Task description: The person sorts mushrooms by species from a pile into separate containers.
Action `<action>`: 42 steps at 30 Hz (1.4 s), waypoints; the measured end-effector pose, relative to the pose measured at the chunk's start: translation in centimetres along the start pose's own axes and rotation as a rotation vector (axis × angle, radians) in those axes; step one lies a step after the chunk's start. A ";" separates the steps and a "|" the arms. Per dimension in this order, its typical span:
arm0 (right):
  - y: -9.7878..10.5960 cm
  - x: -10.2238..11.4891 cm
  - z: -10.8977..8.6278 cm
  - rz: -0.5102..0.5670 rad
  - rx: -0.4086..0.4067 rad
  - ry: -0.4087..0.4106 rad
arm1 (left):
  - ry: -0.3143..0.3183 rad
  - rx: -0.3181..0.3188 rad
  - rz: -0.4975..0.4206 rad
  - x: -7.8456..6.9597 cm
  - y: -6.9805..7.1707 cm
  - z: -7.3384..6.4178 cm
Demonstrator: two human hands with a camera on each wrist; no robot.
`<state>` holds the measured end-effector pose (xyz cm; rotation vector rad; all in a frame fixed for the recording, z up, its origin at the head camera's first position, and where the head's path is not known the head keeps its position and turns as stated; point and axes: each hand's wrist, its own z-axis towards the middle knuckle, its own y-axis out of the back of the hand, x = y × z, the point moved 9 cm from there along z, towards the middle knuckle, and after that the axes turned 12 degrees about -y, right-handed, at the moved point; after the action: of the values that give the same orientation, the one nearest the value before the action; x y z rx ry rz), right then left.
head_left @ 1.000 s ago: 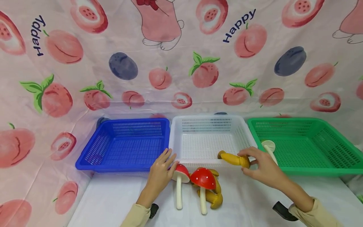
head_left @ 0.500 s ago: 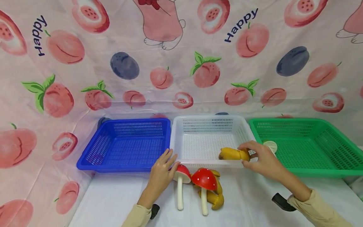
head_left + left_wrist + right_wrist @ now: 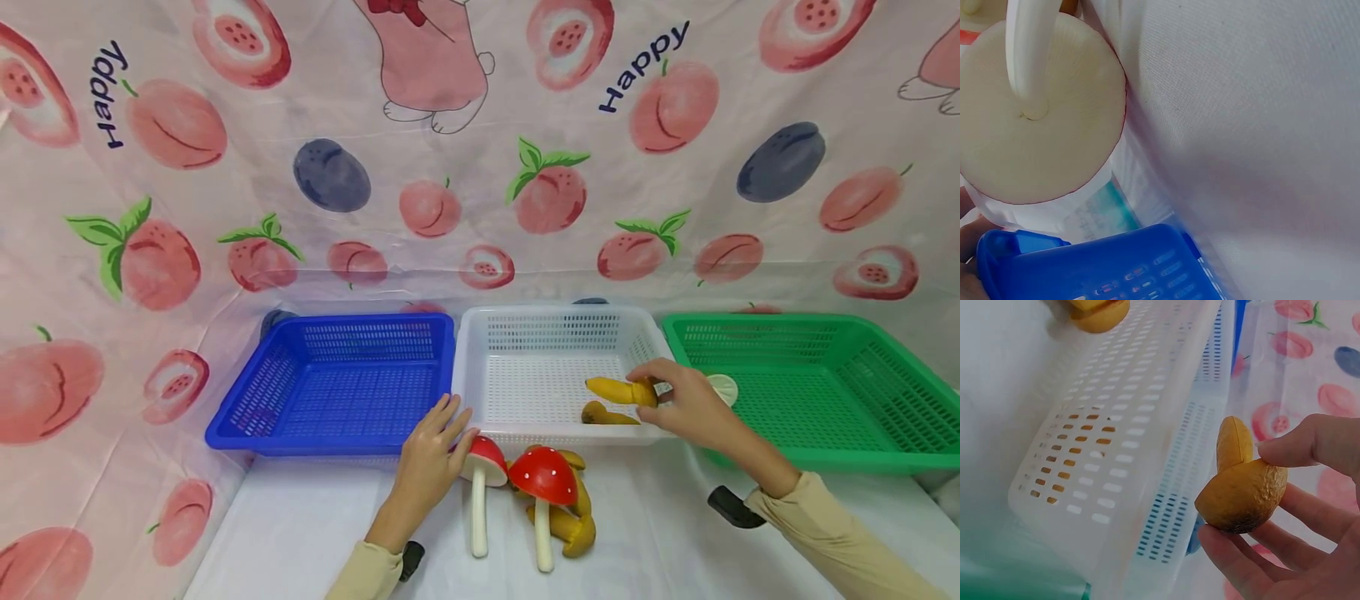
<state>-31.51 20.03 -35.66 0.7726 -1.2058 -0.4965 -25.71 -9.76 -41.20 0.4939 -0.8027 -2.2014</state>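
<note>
My right hand (image 3: 693, 408) pinches a yellow-brown toy mushroom (image 3: 618, 390) by its cap, over the front right part of the white basket (image 3: 480, 431). In the right wrist view, thumb and fingers are around the mushroom's cap (image 3: 1244, 494). Below it, a second yellow-brown mushroom (image 3: 606, 414) lies inside the basket, partly hidden by the front rim. My left hand (image 3: 427, 454) has its fingers extended by the meeting corners of the blue and white baskets. Its thumb is right at a red-capped mushroom (image 3: 480, 500), whose pale underside (image 3: 1054, 150) fills part of the left wrist view.
Another red-capped mushroom (image 3: 543, 479) lies on the white cloth, overlapping several yellow-brown mushrooms (image 3: 577, 533). At left is the blue basket (image 3: 315, 446); at right stands the green basket (image 3: 840, 460), with a white mushroom (image 3: 723, 387) in it, partly behind my right hand. Patterned cloth hangs behind.
My right hand has moved up and slightly back with a mushroom; another yellow-brown mushroom now shows lying in the white basket beneath it. My left hand has stayed in place.
</note>
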 end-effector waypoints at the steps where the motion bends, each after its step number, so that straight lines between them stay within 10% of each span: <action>1: -0.1 -0.2 0.2 -0.001 0.003 -0.006 | -0.002 -0.002 0.000 0.0 0.0 0.0; 42: -6.5 -7.0 5.4 -0.159 0.181 -0.222 | -0.005 0.000 -0.005 -0.1 -0.1 0.1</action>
<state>-38.43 19.37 -44.15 0.9925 -1.4159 -0.6223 -25.76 -9.64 -41.15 0.4906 -0.8047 -2.2079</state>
